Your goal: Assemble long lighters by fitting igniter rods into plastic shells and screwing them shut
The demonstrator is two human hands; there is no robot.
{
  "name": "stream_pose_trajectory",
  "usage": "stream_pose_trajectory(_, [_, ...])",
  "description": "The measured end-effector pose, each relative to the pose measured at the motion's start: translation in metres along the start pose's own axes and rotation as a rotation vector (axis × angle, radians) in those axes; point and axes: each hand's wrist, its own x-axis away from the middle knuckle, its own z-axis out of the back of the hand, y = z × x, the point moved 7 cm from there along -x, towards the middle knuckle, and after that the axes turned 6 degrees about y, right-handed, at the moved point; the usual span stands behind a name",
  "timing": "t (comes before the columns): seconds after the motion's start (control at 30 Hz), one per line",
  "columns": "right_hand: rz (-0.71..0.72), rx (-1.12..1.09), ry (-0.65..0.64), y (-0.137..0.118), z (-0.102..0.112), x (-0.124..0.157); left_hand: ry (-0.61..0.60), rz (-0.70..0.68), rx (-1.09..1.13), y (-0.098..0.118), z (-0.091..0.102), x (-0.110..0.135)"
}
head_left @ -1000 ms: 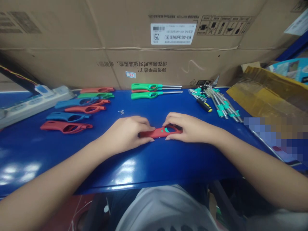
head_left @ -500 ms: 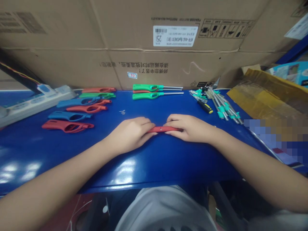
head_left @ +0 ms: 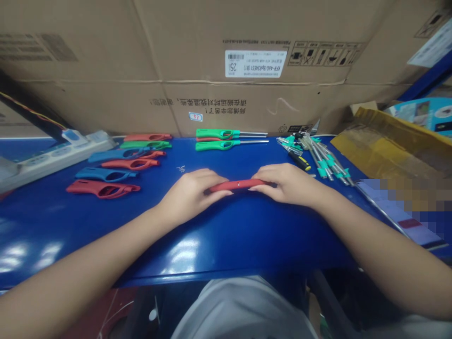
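A red lighter body point(head_left: 240, 184) is held sideways over the middle of the blue table, its narrow edge facing me. My left hand point(head_left: 195, 192) pinches one end, and my right hand point(head_left: 284, 183) grips the other, so both ends are partly hidden by fingers. To the left lie several lighter bodies without tubes, among them a red one point(head_left: 103, 189) and a blue one point(head_left: 110, 174). Behind my hands rest green lighters point(head_left: 215, 145) with metal tubes, a red one between them. Metal tubes with teal ends point(head_left: 326, 160) are piled at the right.
A black-and-yellow screwdriver point(head_left: 299, 160) lies beside the tube pile. Tiny pale pieces point(head_left: 181, 168) are scattered behind my left hand. A white power strip point(head_left: 60, 153) stands at the left. A cardboard wall point(head_left: 197, 47) closes the back, and a yellow-taped package point(head_left: 391, 146) sits at the right.
The red lighter body has tilted, its right end now higher, and more of it shows between my hands. My fingers have shifted toward its ends. The view has moved slightly.
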Motion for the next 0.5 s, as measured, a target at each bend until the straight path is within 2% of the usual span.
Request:
stream_pose_trajectory(0.17, [0.009, 0.02, 0.059, 0.003, 0.009, 0.0, 0.029, 0.002, 0.049, -0.004, 0.002, -0.001])
stream_pose_trajectory(0.3, [0.012, 0.015, 0.082, 0.002, 0.008, -0.002, 0.027, 0.091, 0.105, -0.003, 0.002, -0.001])
stream_pose_trajectory(0.4, [0.036, -0.056, 0.101, -0.006, 0.006, -0.003, -0.024, 0.154, 0.109, -0.001, -0.001, 0.001])
stream_pose_trajectory(0.5, [-0.007, -0.064, 0.117, -0.008, 0.001, -0.003, -0.077, 0.183, 0.084, 0.0, -0.006, 0.002])
